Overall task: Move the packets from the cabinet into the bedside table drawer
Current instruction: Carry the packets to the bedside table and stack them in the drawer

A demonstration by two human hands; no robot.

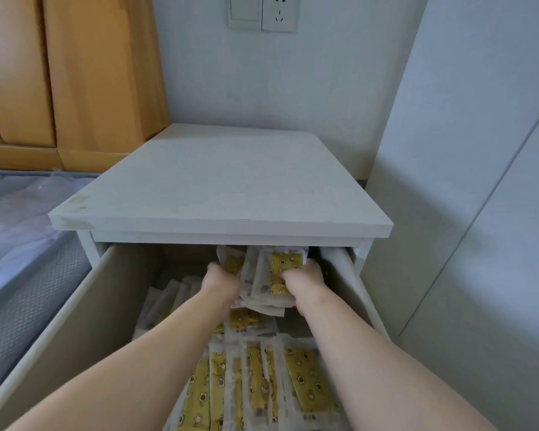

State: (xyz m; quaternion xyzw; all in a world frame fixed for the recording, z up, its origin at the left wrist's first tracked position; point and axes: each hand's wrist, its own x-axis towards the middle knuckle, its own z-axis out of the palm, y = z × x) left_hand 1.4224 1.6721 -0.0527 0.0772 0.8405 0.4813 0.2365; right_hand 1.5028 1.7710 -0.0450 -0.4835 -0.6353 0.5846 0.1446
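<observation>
wall (262,82): pale, switch (244,10) and socket (279,12) | left: wooden wardrobe (75,73), mattress (19,237) | right: white panel (479,150)

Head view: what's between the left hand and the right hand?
A bundle of yellow-patterned packets, gripped on either side by the left hand and right hand, over the open drawer. Shows in the head view.

left grip (221,283) | right grip (304,279) | both holding packets (280,265) | inside drawer (75,321)
</observation>
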